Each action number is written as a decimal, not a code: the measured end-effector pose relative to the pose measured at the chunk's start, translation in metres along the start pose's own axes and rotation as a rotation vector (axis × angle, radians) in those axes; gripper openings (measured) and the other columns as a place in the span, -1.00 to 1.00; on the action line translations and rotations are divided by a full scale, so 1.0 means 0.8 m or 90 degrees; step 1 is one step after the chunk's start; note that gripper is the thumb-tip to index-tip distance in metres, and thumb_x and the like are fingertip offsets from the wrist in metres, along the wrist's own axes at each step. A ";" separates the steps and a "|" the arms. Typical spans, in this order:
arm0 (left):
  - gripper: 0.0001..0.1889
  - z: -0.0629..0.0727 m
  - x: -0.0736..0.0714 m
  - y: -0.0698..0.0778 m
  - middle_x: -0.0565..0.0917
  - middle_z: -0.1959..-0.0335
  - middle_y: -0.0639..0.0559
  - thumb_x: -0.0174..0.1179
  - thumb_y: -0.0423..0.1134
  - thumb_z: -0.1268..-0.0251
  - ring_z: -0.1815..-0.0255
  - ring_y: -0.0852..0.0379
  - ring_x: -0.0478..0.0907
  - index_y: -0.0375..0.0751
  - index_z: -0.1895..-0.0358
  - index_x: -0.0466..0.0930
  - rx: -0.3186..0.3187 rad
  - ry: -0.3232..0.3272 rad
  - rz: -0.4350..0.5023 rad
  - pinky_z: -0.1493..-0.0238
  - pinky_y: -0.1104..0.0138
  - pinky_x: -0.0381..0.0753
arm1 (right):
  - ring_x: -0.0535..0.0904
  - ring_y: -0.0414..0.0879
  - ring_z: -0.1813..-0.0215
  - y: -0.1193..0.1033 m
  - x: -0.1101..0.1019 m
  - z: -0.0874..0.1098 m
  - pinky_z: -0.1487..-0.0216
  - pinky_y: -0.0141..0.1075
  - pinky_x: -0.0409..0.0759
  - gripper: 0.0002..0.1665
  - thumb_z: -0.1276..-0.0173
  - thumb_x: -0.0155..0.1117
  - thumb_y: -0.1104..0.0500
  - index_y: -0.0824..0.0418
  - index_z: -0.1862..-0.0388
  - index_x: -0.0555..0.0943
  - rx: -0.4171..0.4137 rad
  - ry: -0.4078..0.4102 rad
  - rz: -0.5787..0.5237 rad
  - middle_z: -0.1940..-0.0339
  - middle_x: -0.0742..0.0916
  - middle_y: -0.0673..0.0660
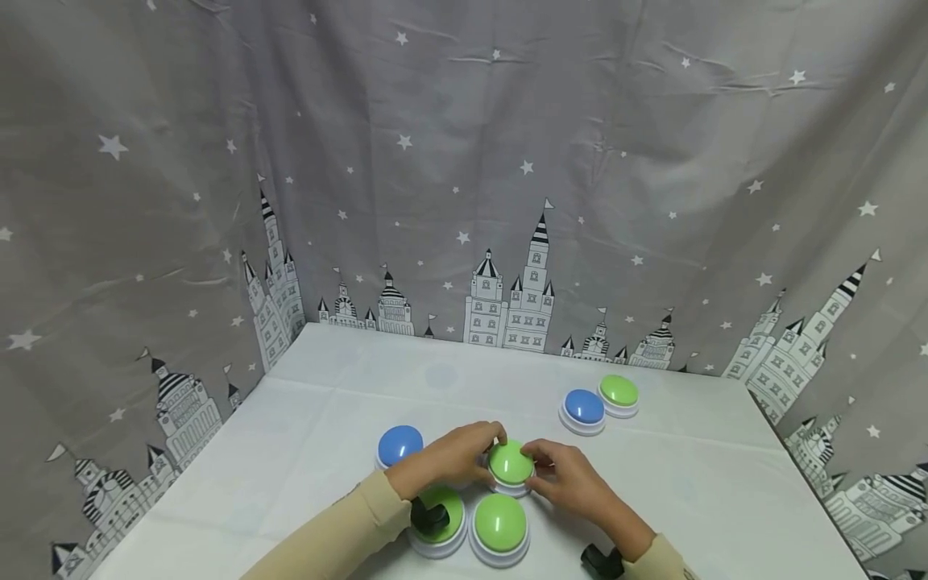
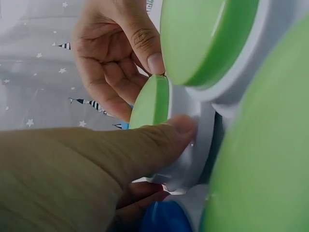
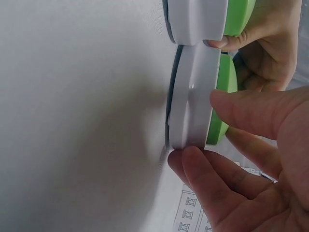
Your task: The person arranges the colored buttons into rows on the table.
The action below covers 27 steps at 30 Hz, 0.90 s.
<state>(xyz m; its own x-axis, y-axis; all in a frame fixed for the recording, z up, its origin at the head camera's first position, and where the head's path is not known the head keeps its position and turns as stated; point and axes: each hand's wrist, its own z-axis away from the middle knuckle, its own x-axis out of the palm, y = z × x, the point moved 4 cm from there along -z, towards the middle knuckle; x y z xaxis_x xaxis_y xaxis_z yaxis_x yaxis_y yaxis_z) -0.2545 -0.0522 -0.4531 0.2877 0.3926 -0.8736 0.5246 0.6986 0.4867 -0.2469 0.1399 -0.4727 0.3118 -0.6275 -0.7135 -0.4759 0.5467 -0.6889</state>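
Note:
A green dome push button (image 1: 511, 463) on a round white base stands on the white table between both hands. My left hand (image 1: 464, 451) grips its left side, with the thumb along the white base in the left wrist view. From the right, my right hand (image 1: 573, 477) holds the same button, its thumb at the green dome's edge (image 3: 226, 72) and its fingertips at the base. Just in front stands another green button (image 1: 500, 524). Beside that one is a third green button (image 1: 451, 507), partly covered by the left wrist's black camera. A blue button (image 1: 400, 445) sits behind my left forearm.
Farther back on the right, a blue button (image 1: 584, 407) and a green button (image 1: 619, 391) stand side by side on the white table (image 1: 696, 475). A grey curtain (image 1: 435, 193) with printed stars and castles hangs behind and around the table.

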 end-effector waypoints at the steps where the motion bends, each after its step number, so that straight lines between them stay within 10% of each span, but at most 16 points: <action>1: -0.42 -0.001 0.001 0.001 0.52 0.15 0.18 0.53 -0.16 -0.02 0.13 0.28 0.47 -0.07 -0.12 0.46 0.002 -0.001 -0.006 0.02 0.37 0.52 | 0.67 -0.02 0.00 0.001 0.000 0.001 -0.01 -0.27 0.64 -0.51 -0.21 0.46 0.29 0.29 -0.13 0.57 0.000 -0.002 -0.002 -0.03 0.71 0.17; 27: -0.33 0.000 0.006 -0.004 0.53 0.07 0.14 0.52 -0.06 -0.05 0.06 0.25 0.49 -0.11 -0.20 0.40 0.000 -0.028 -0.029 -0.05 0.32 0.53 | 0.65 -0.05 0.02 0.003 0.006 0.002 0.02 -0.30 0.65 -0.53 -0.24 0.44 0.27 0.25 -0.14 0.58 -0.009 0.013 0.001 -0.05 0.69 0.14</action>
<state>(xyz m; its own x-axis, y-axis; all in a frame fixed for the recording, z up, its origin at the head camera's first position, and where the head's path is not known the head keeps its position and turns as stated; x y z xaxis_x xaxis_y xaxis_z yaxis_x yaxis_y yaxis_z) -0.2546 -0.0523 -0.4589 0.2980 0.3332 -0.8945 0.5383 0.7152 0.4458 -0.2451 0.1395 -0.4780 0.2942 -0.6385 -0.7112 -0.4882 0.5394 -0.6861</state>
